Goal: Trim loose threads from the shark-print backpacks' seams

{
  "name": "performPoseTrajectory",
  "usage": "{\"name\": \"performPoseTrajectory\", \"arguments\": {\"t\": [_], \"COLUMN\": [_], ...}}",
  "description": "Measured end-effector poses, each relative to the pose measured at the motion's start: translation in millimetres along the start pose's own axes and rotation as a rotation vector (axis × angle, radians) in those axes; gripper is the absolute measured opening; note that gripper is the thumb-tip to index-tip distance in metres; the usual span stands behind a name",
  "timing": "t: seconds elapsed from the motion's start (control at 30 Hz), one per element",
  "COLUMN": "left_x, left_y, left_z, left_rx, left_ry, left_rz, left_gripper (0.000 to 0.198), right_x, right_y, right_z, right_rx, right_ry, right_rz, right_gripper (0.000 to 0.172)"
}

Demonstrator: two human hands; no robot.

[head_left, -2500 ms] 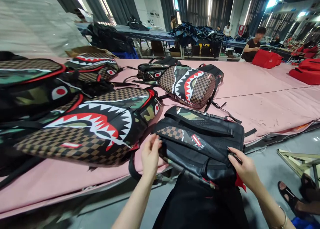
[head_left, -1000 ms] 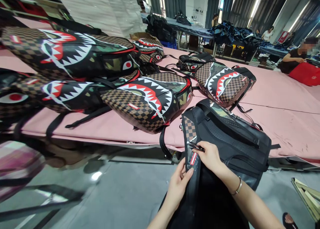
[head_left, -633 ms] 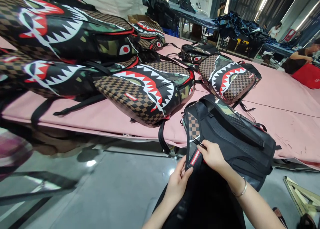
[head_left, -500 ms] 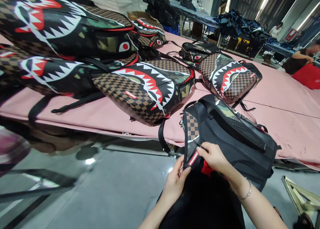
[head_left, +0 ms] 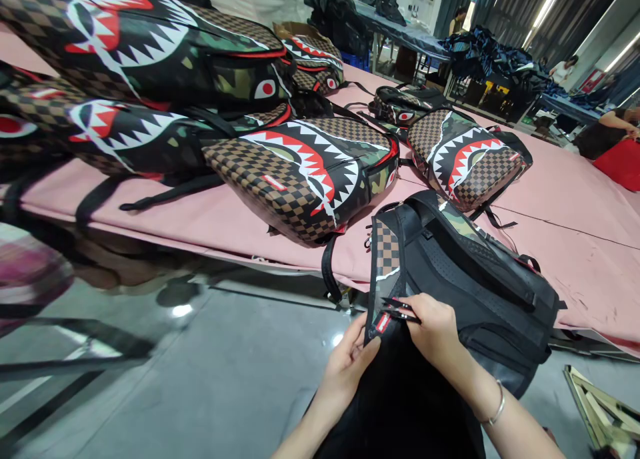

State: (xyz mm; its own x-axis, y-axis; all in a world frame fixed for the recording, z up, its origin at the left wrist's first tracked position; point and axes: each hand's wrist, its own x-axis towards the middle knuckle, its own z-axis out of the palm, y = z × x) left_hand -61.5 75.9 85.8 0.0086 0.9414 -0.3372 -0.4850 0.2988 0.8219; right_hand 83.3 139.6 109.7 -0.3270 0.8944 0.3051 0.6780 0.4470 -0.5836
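Fingers of the right hand (head_left: pixel 434 325) pinched small black thread snips (head_left: pixel 399 309) against the black checkered backpack (head_left: pixel 465 279) edge, left hand (head_left: pixel 345 365) pinching just below.

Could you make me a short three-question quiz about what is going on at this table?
1. True or false: the right hand holds small thread snips at the red label on the black backpack.
2. What does the left hand pinch? A) a bracelet B) the backpack's edge below the label C) a shoe
3. What colour is the table cover?

Key: 1 true; 2 B; 3 pink.
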Motion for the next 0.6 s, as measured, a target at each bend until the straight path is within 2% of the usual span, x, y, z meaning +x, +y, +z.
{"name": "performPoseTrajectory", "arguments": {"t": [0.1, 0.2, 0.27, 0.3, 0.37, 0.47, 0.53, 0.6], "left_x": [5, 9, 10, 10, 9, 6, 3, 1], "left_y": [-5, -7, -4, -1, 6, 16, 20, 22], "left_z": [-0.7, -1.5, -1.2, -1.2, -1.9, -5.2, -7.2, -7.5], "left_rx": [0.132, 0.281, 0.315, 0.304, 0.237, 0.101, 0.03, -0.032], "left_ry": [0.007, 0.036, 0.041, 0.034, 0.007, -0.042, -0.06, -0.054], "left_rz": [0.06, 0.135, 0.159, 0.148, 0.085, -0.012, -0.039, -0.032], "left_gripper": [0.058, 0.058, 0.057, 0.058, 0.06, 0.062, 0.061, 0.06], "right_x": [-1, 8, 14, 17, 21, 24, 23, 20], "right_y": [-4, -4, -2, 1, 7, 16, 20, 20], "right_z": [2, -2, -7, -10, -20, -38, -47, -49], "right_rx": [-0.006, 0.323, 0.56, 0.62, 0.578, 0.333, 0.244, 0.255], "right_ry": [-0.026, -0.23, -0.353, -0.371, -0.299, -0.165, -0.188, -0.247], "right_rz": [0.104, 0.283, 0.342, 0.346, 0.337, 0.308, 0.263, 0.229], "right_gripper": [0.022, 0.027, 0.032, 0.032, 0.028, 0.025, 0.022, 0.018]}}
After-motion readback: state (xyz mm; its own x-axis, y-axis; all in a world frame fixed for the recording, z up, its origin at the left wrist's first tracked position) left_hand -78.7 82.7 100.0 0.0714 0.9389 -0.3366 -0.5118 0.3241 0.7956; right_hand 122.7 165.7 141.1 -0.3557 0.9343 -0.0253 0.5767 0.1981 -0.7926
